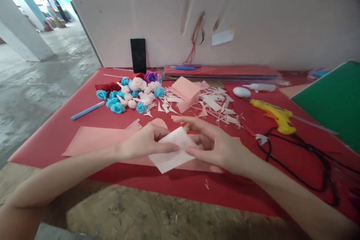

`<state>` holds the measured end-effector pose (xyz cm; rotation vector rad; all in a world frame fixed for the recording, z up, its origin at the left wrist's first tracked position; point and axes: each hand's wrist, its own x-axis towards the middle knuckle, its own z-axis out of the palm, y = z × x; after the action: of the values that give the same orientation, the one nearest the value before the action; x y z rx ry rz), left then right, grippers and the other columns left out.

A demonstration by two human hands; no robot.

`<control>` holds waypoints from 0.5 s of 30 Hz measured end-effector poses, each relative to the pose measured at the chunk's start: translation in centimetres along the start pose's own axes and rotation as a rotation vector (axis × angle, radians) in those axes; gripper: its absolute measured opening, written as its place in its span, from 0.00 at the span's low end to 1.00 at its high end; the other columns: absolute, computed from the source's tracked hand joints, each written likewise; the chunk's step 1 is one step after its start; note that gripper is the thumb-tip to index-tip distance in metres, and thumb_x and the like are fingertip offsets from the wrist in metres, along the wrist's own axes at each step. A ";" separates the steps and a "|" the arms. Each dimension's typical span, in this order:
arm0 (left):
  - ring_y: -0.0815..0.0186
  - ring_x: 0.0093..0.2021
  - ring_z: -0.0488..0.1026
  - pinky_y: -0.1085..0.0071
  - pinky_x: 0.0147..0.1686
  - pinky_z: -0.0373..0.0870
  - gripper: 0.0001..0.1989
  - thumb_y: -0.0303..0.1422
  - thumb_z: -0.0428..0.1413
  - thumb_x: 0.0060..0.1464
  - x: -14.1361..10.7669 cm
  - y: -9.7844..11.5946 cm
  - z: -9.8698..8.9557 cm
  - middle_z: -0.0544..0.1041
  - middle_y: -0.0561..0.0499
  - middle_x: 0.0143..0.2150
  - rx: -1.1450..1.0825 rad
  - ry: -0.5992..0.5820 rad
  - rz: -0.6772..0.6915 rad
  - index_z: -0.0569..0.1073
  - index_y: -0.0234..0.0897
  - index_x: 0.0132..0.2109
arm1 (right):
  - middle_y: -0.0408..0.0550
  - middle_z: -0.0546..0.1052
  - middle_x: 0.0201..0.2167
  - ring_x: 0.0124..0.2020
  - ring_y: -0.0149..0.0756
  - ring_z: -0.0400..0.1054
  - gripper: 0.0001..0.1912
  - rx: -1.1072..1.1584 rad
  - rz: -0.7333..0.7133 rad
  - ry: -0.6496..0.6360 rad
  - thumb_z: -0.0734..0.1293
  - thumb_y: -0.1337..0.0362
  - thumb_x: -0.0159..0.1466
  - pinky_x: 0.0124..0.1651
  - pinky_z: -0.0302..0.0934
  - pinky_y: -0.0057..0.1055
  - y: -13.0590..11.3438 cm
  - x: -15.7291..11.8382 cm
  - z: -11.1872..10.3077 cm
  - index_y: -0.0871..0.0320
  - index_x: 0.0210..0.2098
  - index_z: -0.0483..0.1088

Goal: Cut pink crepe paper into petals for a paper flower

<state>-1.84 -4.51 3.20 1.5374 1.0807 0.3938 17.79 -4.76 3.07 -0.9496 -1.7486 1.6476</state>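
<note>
A small pale pink paper square (172, 160) is held between my two hands above the front of the red-covered table. My left hand (149, 140) pinches its left side, thumb on top and fingers behind. On the right side, my right hand (209, 140) grips the paper between thumb and fingers, its index finger stretched out over the top corner. Larger pink paper sheets (94, 138) lie flat on the table beneath and beside my hands. The fingertips behind the square are partly hidden.
Behind my hands are blue, white, red and purple paper flowers (136, 92), paper scraps (216, 103) and folded pink paper (185, 89). A yellow glue gun (274, 114) with black cord lies right. A phone (138, 55) leans against the wall; a blue pen (87, 110) lies left.
</note>
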 end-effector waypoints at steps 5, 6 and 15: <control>0.74 0.22 0.62 0.77 0.20 0.55 0.14 0.40 0.57 0.44 -0.5 0.2 0.5 0.66 0.55 0.22 -0.100 0.121 0.038 0.70 0.30 0.27 | 0.44 0.68 0.34 0.27 0.26 0.65 0.21 -0.066 -0.063 0.203 0.68 0.65 0.53 0.27 0.63 0.23 -0.5 -0.1 0.2 0.55 0.46 0.62; 0.74 0.21 0.63 0.77 0.20 0.55 0.14 0.40 0.57 0.44 -0.5 0.2 0.6 0.67 0.55 0.22 -0.124 0.135 0.035 0.70 0.30 0.27 | 0.44 0.69 0.33 0.27 0.27 0.65 0.19 -0.082 -0.055 0.220 0.69 0.64 0.52 0.26 0.62 0.23 -0.7 -0.1 0.1 0.56 0.43 0.64; 0.76 0.20 0.58 0.77 0.19 0.51 0.16 0.41 0.55 0.46 -0.2 -0.3 0.5 0.64 0.55 0.20 -0.107 0.172 0.082 0.70 0.29 0.25 | 0.40 0.70 0.16 0.13 0.23 0.60 0.13 -0.042 0.169 0.075 0.72 0.60 0.51 0.15 0.54 0.20 -0.7 0.3 -1.0 0.60 0.26 0.66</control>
<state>-1.67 -5.02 2.83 1.4754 1.1125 0.6397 18.31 -3.96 3.83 -1.1917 -1.6985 1.6611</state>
